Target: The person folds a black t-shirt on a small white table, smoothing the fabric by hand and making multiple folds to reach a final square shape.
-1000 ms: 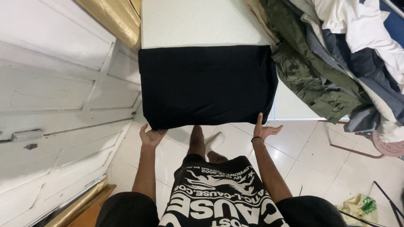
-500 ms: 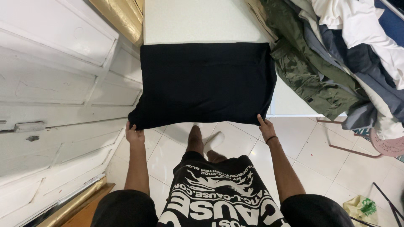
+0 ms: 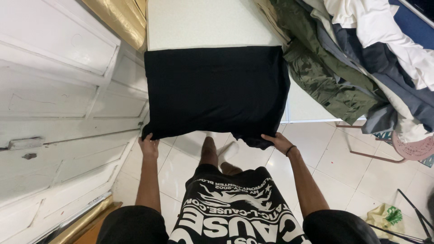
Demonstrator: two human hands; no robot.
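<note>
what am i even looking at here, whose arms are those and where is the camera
There is no machine here. The camera sits on a person's head and looks straight down, so you see their own chest, arms and feet from above, as they stand on a tiled floor.

In front of them is a pale table. A black cloth lies spread on it, with its near edge hanging off the table. The left hand grips the cloth's near left corner, and the right hand, which has a dark band at the wrist, grips the near right corner.

On the right side of the table is a pile of clothes in green, grey, white and blue. A white panelled door is on the left.
</note>
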